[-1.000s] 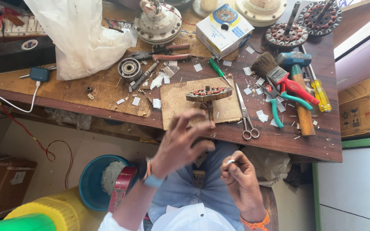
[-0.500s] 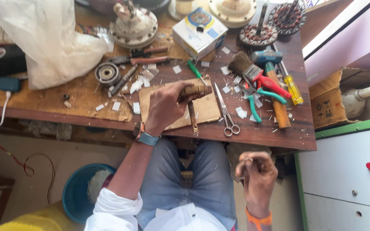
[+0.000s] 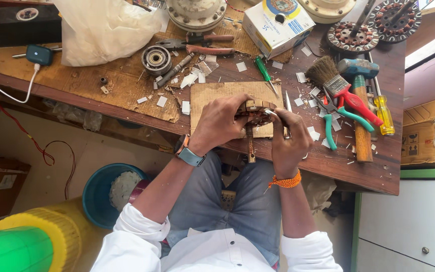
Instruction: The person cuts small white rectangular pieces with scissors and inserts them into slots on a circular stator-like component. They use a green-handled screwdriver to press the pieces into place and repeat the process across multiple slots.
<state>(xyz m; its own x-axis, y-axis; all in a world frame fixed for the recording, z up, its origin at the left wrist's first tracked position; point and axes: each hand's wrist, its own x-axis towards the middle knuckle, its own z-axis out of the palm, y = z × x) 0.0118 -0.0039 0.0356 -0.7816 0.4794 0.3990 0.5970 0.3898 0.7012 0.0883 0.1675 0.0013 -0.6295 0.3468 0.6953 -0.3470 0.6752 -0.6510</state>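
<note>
Half a second ago only our left hand (image 3: 221, 122) was on the small wound motor core (image 3: 256, 112), while our right hand (image 3: 289, 142) hung low over the lap, pinching something thin. Now the right hand has come up to the counter (image 3: 127, 83) edge and joined the left, so both hands close around the core from either side. We read this as the work shifting from steadying the part with one hand to working on it with two.

The left hand is closed on the core's left side, fingers curled over its top. The right hand is closed too, touching the core's right side; a thin pale sliver shows at its fingertips, but we cannot tell just what it is. The core sits on a square of cardboard (image 3: 212, 95) at the near edge of the counter, between our two hands, and its shaft (image 3: 250, 146) points down toward us, past the counter edge.

Just beside the right hand lie the scissors (image 3: 290, 113), partly hidden by it. Further right are green-handled pliers (image 3: 328, 132), a brush (image 3: 334, 83) with a red handle, a hammer (image 3: 361, 116) and a yellow screwdriver (image 3: 383, 115). Small white paper scraps (image 3: 186, 107) are scattered about the cardboard, and a bearing (image 3: 156, 59) rests well apart, up to the left.
</note>
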